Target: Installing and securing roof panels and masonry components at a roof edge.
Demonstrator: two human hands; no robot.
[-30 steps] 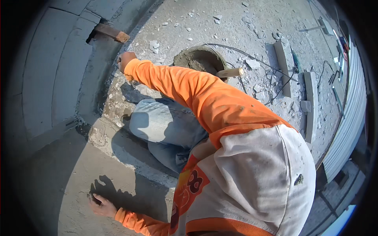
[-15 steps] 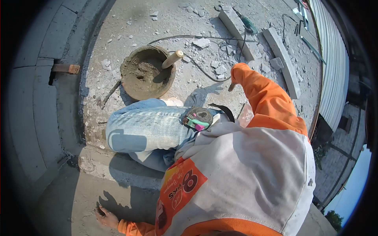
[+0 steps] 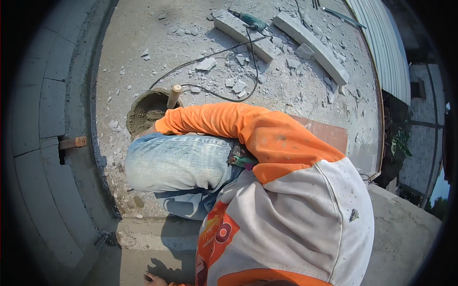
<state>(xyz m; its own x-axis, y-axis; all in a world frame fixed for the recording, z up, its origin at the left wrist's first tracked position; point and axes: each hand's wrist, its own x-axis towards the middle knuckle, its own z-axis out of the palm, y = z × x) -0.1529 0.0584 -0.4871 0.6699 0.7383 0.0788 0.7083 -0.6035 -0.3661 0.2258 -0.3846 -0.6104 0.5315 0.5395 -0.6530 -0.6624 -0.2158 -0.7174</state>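
Note:
My right hand point(image 3: 149, 130) reaches down beside the near side of the round bucket of grey mortar point(image 3: 137, 109), its fingers mostly hidden behind my bent jeans knee point(image 3: 167, 162). A light wooden tool handle point(image 3: 173, 97) stands up out of the bucket. My left hand point(image 3: 154, 280) shows at the lower edge on the shaded grey concrete, fingers apart and nothing visible in them. A tape measure point(image 3: 242, 159) with green and pink parts sits at my waist, partly under my orange sleeve.
Pale concrete bars point(image 3: 310, 47) and rubble lie beyond the bucket, with a green power tool point(image 3: 253, 21) and its cable. A reddish board point(image 3: 319, 133) lies to the right, corrugated sheet point(image 3: 377, 47) along the edge. A block wall point(image 3: 52, 109) with protruding timber point(image 3: 72, 143) runs left.
My right arm has swung from the left, out to the right, then back toward the bucket. The view has shifted. My left hand remains low on the concrete.

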